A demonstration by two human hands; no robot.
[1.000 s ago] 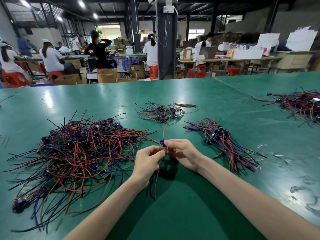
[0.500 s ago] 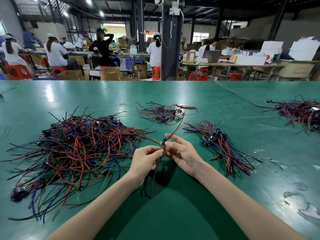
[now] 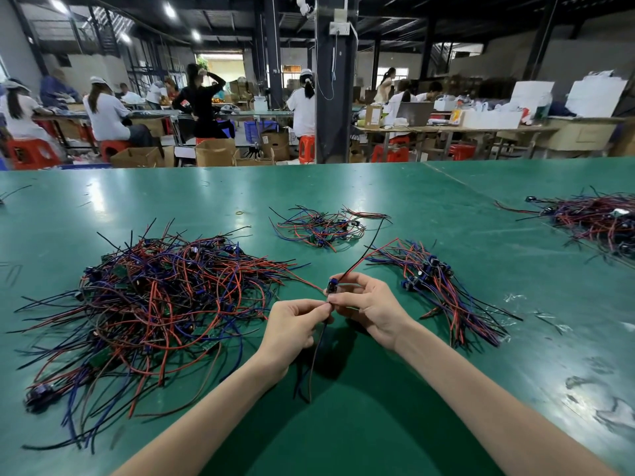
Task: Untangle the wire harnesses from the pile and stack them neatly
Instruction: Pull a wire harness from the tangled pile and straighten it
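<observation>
The harness (image 3: 331, 286) was held just above the table (image 3: 343, 434) near the middle of the view. The right hand (image 3: 369, 304) had its grip curled around the harness's small dark-blue connector. The left hand (image 3: 292, 324), knuckles up, had its grip pinched on the leads just below. Thin red and black leads rose toward 1 o'clock, and darker ones hung toward 6 o'clock down to the table. Both bare forearms came in low, from 7 and 5 o'clock.

A broad stretch of smooth, glossy green table lay between the forearms. The tangled pile (image 3: 154, 297) of red, blue and black wire sprawled at 9 o'clock, its nearest strands reaching almost to the hands. At 3 o'clock, just beside the right hand, lay the stack (image 3: 443, 290), its wires roughly parallel and its connectors bunched together. A smaller clump (image 3: 319, 228) lay at 12 o'clock, well apart. A further heap (image 3: 598, 218) sat at 2 o'clock, by the right edge of the view.
</observation>
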